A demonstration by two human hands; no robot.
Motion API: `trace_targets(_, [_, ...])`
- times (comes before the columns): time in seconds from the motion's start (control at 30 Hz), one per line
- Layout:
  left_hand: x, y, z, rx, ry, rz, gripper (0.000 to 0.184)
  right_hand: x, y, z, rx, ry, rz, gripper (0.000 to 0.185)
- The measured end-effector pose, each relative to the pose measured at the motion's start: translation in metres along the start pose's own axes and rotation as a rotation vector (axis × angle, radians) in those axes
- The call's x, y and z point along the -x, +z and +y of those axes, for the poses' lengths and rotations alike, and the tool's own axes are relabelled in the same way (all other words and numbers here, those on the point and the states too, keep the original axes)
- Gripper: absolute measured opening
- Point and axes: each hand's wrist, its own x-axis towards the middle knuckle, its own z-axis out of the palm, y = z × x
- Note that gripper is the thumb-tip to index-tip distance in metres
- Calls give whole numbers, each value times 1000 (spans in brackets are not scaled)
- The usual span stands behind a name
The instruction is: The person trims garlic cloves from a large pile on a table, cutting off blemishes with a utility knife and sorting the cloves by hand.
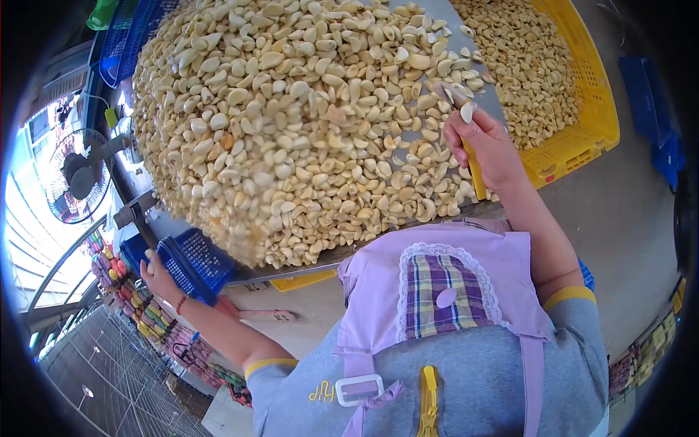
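Observation:
A large heap of peeled garlic cloves [313, 109] covers the metal table in front of me. Over its right edge, my right hand [484, 146] grips a knife [477, 175] by its yellow handle, the short blade pointing up and left. One pale clove [468, 111] sits between the thumb and the blade. My left hand [162, 282] is out at the far left, beside the blue baskets [193, 262], with its fingers closed around a whitish garlic clove [151, 254].
A yellow crate [593, 95] full of garlic cloves stands at the right. Another blue basket [135, 36] is at the upper left. A black fan [80, 175] stands beyond the table's left end. The table's front edge [269, 275] runs close to my body.

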Motion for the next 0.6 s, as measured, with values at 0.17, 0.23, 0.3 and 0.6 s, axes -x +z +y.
trace_targets(0.17, [23, 37, 84, -516, 252, -96, 36, -3, 8, -5, 4, 73, 27, 17])
trace_targets(0.23, [87, 84, 162, -50, 70, -330, 25, -3, 7, -3, 66, 79, 21, 17])
trace_targets(0.3, [140, 129, 201, 80, 176, -680, 24, -3, 8, 0, 107, 74, 24, 18])
trace_targets(0.6, [213, 210, 238, 368, -6, -912, 28, 9, 12, -4, 275, 14, 38, 41])
